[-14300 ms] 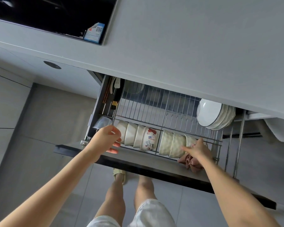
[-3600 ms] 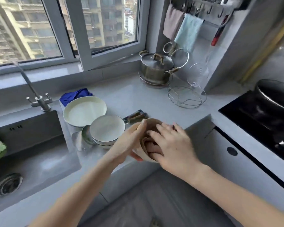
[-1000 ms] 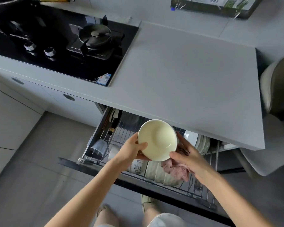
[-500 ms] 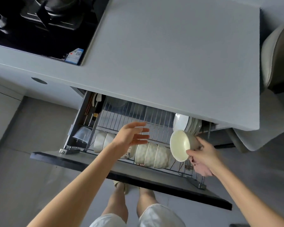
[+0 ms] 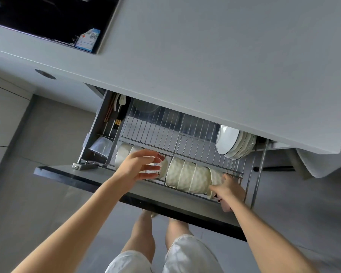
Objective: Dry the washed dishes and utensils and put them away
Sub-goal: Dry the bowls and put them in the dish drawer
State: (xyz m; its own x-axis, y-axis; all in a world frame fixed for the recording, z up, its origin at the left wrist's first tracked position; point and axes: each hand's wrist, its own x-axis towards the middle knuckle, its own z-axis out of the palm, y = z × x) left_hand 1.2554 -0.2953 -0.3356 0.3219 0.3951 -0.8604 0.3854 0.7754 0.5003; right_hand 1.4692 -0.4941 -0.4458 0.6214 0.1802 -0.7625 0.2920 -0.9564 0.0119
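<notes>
Two hands apart: right hand [image 5: 227, 191] grips end bowl [image 5: 216, 177] in rack [image 5: 165, 131]; left hand [image 5: 138, 167] spread.

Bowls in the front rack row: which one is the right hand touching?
The rightmost cream bowl, at the row's end; the right hand grips it.

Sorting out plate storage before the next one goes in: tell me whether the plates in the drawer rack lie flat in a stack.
No. The plates stand on edge, leaning together, at the right end of the wire rack.
</notes>
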